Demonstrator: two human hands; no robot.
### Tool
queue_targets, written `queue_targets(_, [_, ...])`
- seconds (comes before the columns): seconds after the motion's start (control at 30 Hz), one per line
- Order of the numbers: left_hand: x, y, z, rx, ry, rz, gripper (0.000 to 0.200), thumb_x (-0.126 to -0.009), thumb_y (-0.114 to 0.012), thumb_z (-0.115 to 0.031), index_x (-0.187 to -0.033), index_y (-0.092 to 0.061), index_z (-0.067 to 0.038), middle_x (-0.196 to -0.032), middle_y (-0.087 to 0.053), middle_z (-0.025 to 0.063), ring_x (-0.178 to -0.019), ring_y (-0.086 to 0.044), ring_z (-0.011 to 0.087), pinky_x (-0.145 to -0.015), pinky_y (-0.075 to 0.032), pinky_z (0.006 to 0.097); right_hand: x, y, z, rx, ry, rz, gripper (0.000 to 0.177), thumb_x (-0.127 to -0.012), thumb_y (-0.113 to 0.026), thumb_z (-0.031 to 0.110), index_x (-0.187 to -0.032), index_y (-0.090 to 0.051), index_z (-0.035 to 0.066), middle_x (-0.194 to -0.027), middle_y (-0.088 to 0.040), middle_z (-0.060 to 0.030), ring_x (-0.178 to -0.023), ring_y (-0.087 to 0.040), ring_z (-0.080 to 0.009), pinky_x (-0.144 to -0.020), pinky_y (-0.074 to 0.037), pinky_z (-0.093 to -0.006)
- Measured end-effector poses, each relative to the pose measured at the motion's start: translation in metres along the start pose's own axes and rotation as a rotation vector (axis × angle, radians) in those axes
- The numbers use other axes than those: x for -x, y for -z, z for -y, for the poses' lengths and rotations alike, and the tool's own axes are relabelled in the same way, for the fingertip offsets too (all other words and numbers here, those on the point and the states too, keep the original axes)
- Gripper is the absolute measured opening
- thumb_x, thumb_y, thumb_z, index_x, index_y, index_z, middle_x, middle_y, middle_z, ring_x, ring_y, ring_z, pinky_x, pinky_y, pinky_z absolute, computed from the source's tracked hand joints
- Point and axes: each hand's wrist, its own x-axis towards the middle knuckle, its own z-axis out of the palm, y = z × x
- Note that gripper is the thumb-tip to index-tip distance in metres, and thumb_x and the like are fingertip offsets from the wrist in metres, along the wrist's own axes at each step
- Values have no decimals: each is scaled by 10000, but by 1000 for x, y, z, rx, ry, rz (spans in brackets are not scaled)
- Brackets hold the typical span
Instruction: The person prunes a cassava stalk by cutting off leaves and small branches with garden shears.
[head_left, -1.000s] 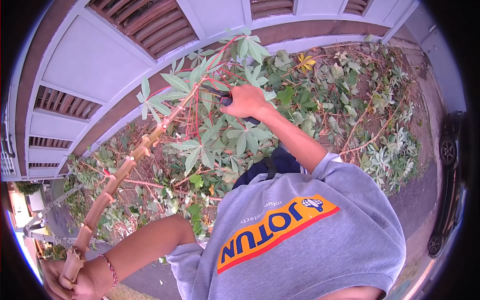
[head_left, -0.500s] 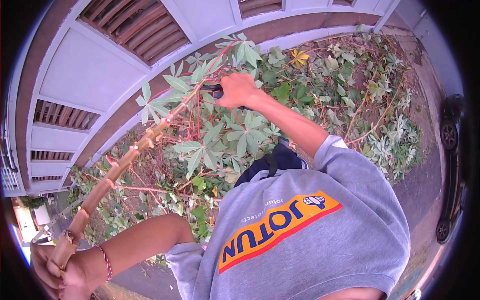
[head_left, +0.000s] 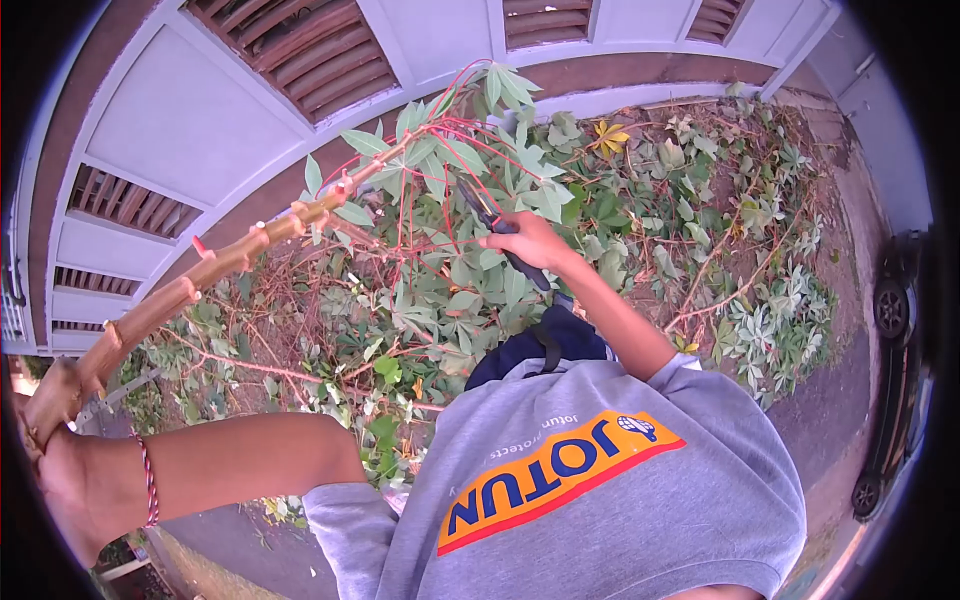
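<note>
A long cassava stem [head_left: 235, 250] runs from the lower left up to the top middle. It is brown and knobbly where leaves came off, and its tip carries red stalks and green finger-shaped leaves [head_left: 512, 88]. My left hand [head_left: 72, 490] grips its thick cut end at the far left edge of the view. Dark-handled pruning shears [head_left: 525, 268] are in my right hand [head_left: 530, 240], just below the leafy tip. Their dark jaws point up and left among the red leaf stalks.
Cut leaves and branches [head_left: 640, 225] cover the ground ahead, with one yellow leaf [head_left: 608, 138] among them. A pale wall [head_left: 440, 45] with brown louvred vents [head_left: 300, 55] curves behind. Dark pavement [head_left: 800, 410] and a parked car [head_left: 890, 370] lie to the right.
My right hand with the shears has moved down and right, away from the stem. My left hand has risen and shifted left, so the stem lies flatter. Fewer leaves hang below its tip.
</note>
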Motion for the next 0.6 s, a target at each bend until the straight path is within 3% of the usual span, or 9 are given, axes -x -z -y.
queue_targets(0.07, [2,-1,-1,7,4,-50,317,-1005,-397,-331,-869,-519,-73,-641,-410,-27,-495,-325,91,-421,-286,232,19,-2,-18,-160,-88,14,447,-741,-738,453,-832,-674,20,-757,-660,-68,-690,-614,-152,-655,-458,-302])
queue_targets(0.13, [6,-1,-3,-16,20,52,291,-990,-415,-306,-884,-530,-61,-650,-429,-28,-493,-327,83,-425,-286,226,37,-7,-41,-316,-205,14,412,-766,-733,419,-846,-664,21,-723,-626,-40,-637,-569,-129,-614,-438,-274])
queue_targets(0.17, [9,-2,-4,9,4,22,285,-981,-425,-297,-904,-542,-49,-658,-446,-31,-494,-333,76,-428,-286,220,46,-8,-51,-389,-238,45,399,-806,-712,396,-915,-644,18,-775,-647,-43,-665,-584,-110,-599,-449,-268])
queue_targets(0.27, [11,-5,-4,-1,14,75,292,-977,-434,-300,-914,-546,-39,-667,-465,-32,-490,-339,75,-427,-284,214,76,-7,-73,-536,-357,59,397,-816,-699,397,-921,-640,18,-776,-653,-44,-666,-586,-106,-607,-448,-261])
queue_targets(0.47, [-6,-20,-1,40,-16,3,412,-919,-547,-440,-916,-595,-31,-679,-491,-23,-504,-409,68,-398,-265,196,85,-12,-80,-320,-387,155,428,-774,-710,442,-882,-686,28,-739,-651,-56,-704,-603,-157,-654,-441,-298])
queue_targets(0.53, [-9,-30,-2,-7,-14,33,427,-909,-561,-444,-954,-609,-22,-674,-492,-21,-499,-403,68,-398,-265,196,78,-17,-55,-84,-230,270,483,-757,-712,481,-902,-690,21,-751,-658,-62,-744,-621,-166,-685,-449,-292])
queue_targets(0.6, [-13,-33,-8,56,7,61,445,-897,-569,-442,-974,-615,-6,-676,-497,-16,-495,-396,67,-398,-262,195,67,-31,-41,-46,-177,305,572,-731,-707,539,-926,-688,2,-783,-677,-96,-794,-656,-213,-731,-476,-319])
